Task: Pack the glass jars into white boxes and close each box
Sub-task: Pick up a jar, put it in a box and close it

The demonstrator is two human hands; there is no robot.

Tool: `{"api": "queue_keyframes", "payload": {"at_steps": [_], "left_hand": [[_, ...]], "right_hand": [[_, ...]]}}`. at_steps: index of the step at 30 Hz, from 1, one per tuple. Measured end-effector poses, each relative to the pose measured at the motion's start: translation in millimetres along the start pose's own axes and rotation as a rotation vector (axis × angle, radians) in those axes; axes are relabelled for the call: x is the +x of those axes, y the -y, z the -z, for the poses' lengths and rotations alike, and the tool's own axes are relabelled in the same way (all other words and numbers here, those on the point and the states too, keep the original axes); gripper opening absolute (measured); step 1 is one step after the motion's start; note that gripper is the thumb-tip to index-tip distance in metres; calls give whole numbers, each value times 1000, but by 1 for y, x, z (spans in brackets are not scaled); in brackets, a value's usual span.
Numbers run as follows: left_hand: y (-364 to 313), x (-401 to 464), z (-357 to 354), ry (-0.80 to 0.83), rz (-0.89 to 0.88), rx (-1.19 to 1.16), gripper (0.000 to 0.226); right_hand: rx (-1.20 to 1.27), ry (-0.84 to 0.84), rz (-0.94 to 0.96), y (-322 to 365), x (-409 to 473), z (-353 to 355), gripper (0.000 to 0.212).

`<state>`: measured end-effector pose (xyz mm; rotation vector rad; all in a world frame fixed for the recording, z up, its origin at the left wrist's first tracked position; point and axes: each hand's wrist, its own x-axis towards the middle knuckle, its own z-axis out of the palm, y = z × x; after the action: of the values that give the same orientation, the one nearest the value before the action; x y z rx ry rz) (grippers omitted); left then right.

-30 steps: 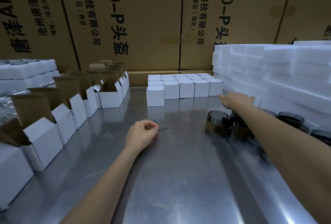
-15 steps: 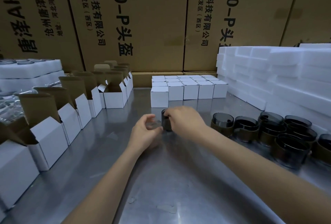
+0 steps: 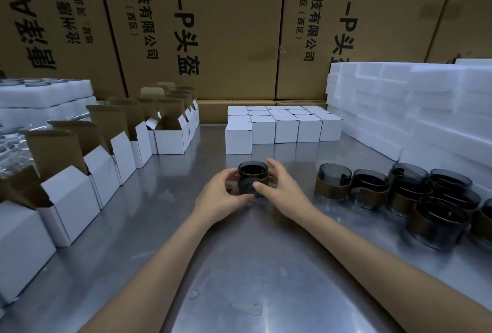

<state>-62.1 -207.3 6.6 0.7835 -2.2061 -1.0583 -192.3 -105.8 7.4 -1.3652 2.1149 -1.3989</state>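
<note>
A dark glass jar (image 3: 252,173) with a brown band stands at the middle of the steel table (image 3: 239,266), held between both hands. My left hand (image 3: 223,195) grips its left side with curled fingers. My right hand (image 3: 282,189) curls round its right side, thumb on the front. Several more dark jars (image 3: 399,189) cluster on the table at the right. A row of open white boxes (image 3: 106,167) with raised brown flaps runs along the left. Closed white boxes (image 3: 285,126) stand in a block at the back centre.
Stacks of white foam blocks (image 3: 415,109) fill the back right. White foam trays (image 3: 45,95) with jars sit at the far left. Tall brown cartons (image 3: 213,26) wall off the back.
My right hand went from the jar cluster at the right to the table's middle with one jar. My left hand opened and took hold of the jar's left side.
</note>
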Motion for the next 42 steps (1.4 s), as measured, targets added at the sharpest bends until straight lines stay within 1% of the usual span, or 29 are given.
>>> {"api": "queue_keyframes", "payload": {"at_steps": [2, 4, 6, 8, 10, 12, 15, 18, 20, 21, 22, 24, 26, 30, 32, 35, 42], "left_hand": [[-1, 0, 0, -11, -23, -7, 69], [-2, -2, 0, -23, -41, -22, 68], [-3, -3, 0, -12, -80, -43, 69], [-4, -5, -1, 24, -127, -71, 69], [-4, -6, -2, 62, -146, -76, 80], [-3, -6, -2, 74, -114, -72, 92], [-1, -5, -1, 102, -66, -119, 95], [1, -3, 1, 108, -47, -129, 92], [1, -1, 3, 71, -47, -136, 79], [1, -1, 4, 60, -54, -154, 71], [0, -1, 5, 58, -64, -177, 64], [0, -3, 7, 56, -93, -222, 58], [-2, -4, 6, 43, -147, -224, 60], [-5, -3, 3, 38, -237, -173, 63], [-6, -4, 1, 19, -281, -115, 66], [-7, -7, 0, -11, -342, -51, 71], [-8, -8, -1, -40, -400, -9, 67]], "right_hand": [[22, -15, 4, 0, 1, 1, 76], [1, -33, 45, 1, 0, 2, 75], [-38, -62, 111, 2, -1, 1, 68], [-31, -102, 136, 2, -1, 1, 61], [-9, -105, 105, 1, -1, 1, 60], [40, -54, 54, -1, -2, 0, 65], [112, -23, 23, -3, -1, 0, 67], [108, -27, 45, -3, 2, 1, 59], [97, -4, 56, -3, 2, 2, 51], [95, 4, 52, -3, 2, 3, 51], [93, 10, 48, -4, 2, 3, 53], [98, 24, 53, -5, 2, 5, 59], [86, 17, 91, -5, 1, 5, 65], [-12, -77, 221, -2, -2, 3, 76], [-45, -104, 267, 1, -5, 3, 74], [-68, -122, 281, 3, -7, 4, 74], [-58, -144, 251, 6, -10, 5, 78]]}}
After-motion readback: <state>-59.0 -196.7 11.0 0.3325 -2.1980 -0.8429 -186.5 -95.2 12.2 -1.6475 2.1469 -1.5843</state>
